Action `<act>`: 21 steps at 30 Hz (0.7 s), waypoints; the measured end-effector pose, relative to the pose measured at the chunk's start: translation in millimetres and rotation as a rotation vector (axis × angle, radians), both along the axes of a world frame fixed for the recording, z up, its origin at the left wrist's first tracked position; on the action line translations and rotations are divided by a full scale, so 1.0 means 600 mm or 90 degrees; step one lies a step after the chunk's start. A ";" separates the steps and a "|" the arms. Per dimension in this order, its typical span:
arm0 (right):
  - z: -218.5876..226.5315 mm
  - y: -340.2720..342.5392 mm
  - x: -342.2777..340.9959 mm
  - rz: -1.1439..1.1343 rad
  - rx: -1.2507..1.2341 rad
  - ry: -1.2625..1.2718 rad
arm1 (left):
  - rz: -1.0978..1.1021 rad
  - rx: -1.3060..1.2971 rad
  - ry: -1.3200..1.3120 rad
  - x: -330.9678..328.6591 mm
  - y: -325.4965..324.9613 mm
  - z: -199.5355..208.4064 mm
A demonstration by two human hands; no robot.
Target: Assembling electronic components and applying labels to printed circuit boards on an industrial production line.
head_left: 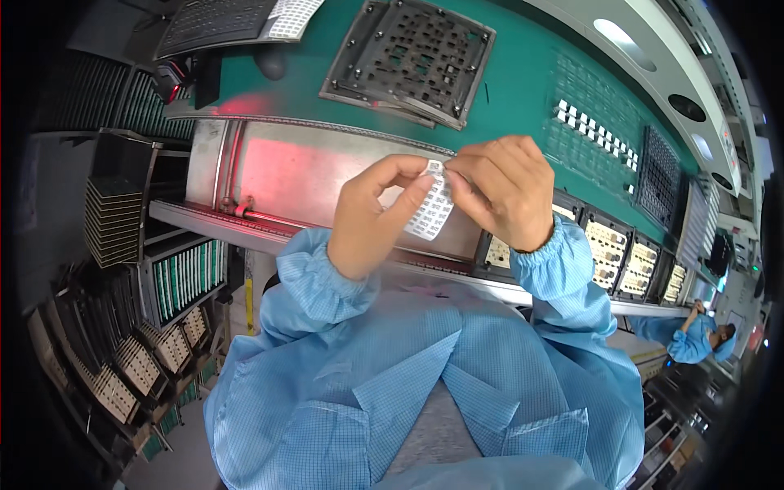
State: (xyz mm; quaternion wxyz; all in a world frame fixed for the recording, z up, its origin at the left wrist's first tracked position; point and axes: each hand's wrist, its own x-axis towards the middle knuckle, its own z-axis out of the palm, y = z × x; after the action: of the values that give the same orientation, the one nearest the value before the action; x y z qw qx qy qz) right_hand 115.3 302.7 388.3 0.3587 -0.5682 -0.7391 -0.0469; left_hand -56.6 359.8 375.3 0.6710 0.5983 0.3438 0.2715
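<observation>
A narrow sheet of small white labels with black printed codes [433, 214] is held up over the metal conveyor [302, 171]. My left hand [367, 214] is closed on it, thumb and index finger pinching its upper left edge. The fingers of my right hand [510, 196] are pinched together at the sheet's top right corner. Whether a loose label is between those fingertips I cannot make out. The lower end of the sheet hangs free between my hands.
Beyond the conveyor, a dark slotted fixture plate [416, 61] lies on the green mat [523, 73]. A clear tray with small white pieces [596, 135] is to its right. Boards [606, 249] line the conveyor's right part. Racks [188, 282] stand left; a co-worker [694, 339] is far right.
</observation>
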 end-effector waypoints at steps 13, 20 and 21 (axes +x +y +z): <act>-0.002 0.011 -0.002 0.015 0.068 -0.017 | 0.046 0.038 -0.030 -0.007 0.009 -0.011; 0.001 0.003 -0.003 0.020 -0.064 -0.083 | 0.040 0.223 0.026 0.005 0.002 -0.028; -0.001 0.001 -0.003 0.052 -0.052 -0.081 | 0.073 0.232 0.034 0.009 -0.001 -0.031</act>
State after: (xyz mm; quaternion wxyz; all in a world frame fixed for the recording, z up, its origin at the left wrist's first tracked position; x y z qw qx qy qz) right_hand 113.8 303.5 387.8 0.2891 -0.5474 -0.7844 -0.0382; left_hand -51.3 359.4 356.7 0.5259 0.6963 0.3402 0.3506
